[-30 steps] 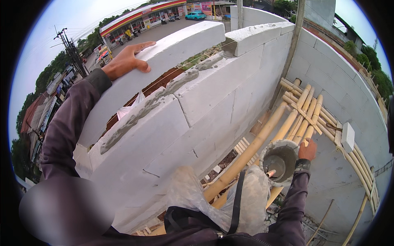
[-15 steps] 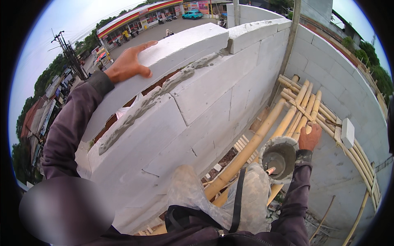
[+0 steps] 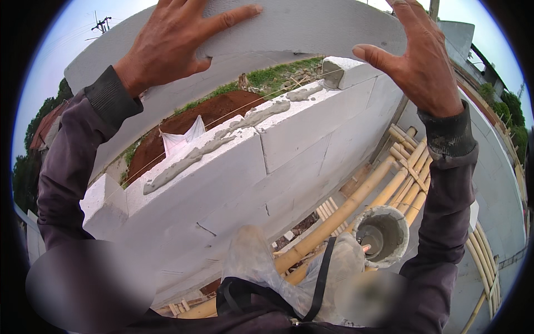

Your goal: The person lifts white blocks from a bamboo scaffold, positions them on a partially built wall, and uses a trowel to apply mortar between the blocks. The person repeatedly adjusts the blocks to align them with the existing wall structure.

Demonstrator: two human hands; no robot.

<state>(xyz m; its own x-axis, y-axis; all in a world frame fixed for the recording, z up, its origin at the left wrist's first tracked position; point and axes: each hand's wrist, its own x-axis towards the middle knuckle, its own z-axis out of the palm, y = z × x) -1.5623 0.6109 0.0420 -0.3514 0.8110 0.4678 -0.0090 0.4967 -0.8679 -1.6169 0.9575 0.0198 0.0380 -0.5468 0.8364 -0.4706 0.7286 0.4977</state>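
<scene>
A long grey-white aerated concrete block [image 3: 306,30] is raised across the top of the view, above and beyond the wall. My left hand [image 3: 172,44] grips it left of the middle, thumb on the near face and fingers over the upper edge. Near its right end my right hand [image 3: 417,61] takes hold, thumb at the lower edge. The block wall [image 3: 206,195] beneath carries a strip of wet grey mortar [image 3: 222,136] in a gap in its top course. The gap lies between a left end block [image 3: 103,200] and a right block [image 3: 350,72] with mortar on its end.
A thin string [image 3: 222,114] runs along the wall's far side. A mortar-crusted bucket [image 3: 381,236] with a tool handle in it stands by my knee on bamboo poles [image 3: 322,217]. Red soil [image 3: 217,114] and a white sheet [image 3: 183,136] lie below, beyond the wall.
The block has gone up and away from the wall top, uncovering more mortar and the gap. My right hand has left the bamboo beside the bucket and come up to the block.
</scene>
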